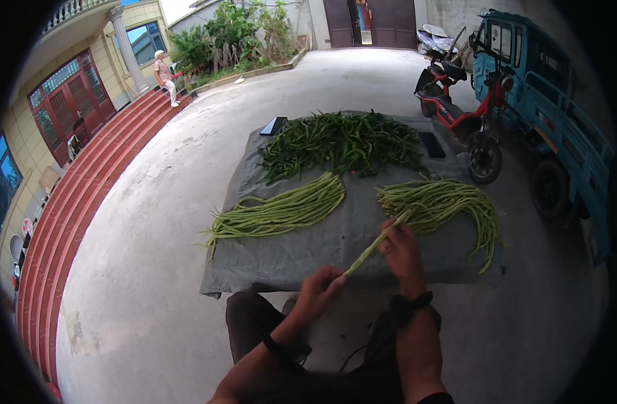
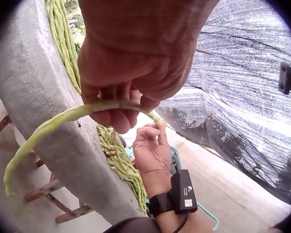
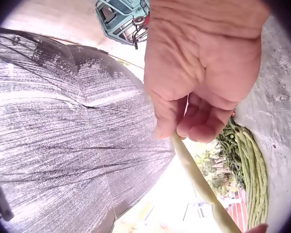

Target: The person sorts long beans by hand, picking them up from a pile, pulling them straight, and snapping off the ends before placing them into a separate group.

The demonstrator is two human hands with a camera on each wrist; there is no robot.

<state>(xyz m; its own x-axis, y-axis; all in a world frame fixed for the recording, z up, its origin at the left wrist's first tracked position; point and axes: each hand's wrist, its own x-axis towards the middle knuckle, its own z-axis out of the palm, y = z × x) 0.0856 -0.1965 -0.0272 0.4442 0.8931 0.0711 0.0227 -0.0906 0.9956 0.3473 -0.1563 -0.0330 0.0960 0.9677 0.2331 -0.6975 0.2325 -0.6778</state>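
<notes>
A pale green long bean (image 1: 367,253) stretches between both hands above the near edge of the cloth-covered table. My left hand (image 1: 316,294) grips it with thumb and fingers. In the left wrist view the bean (image 2: 51,125) curves away past that hand, its free end hanging down. My right hand (image 1: 401,252) pinches the other end; the right wrist view shows thumb and fingertips on the bean (image 3: 196,175). Just beyond the right hand lies a pile of long beans (image 1: 450,202). Another bundle of long beans (image 1: 281,210) is spread on the left side.
A heap of green peppers (image 1: 342,143) covers the table's far part, with a dark phone (image 1: 431,145) at its right. Grey cloth (image 1: 288,259) drapes the table. A red scooter (image 1: 463,111) and blue three-wheeler (image 1: 557,128) stand right. A person (image 1: 165,79) is near red steps.
</notes>
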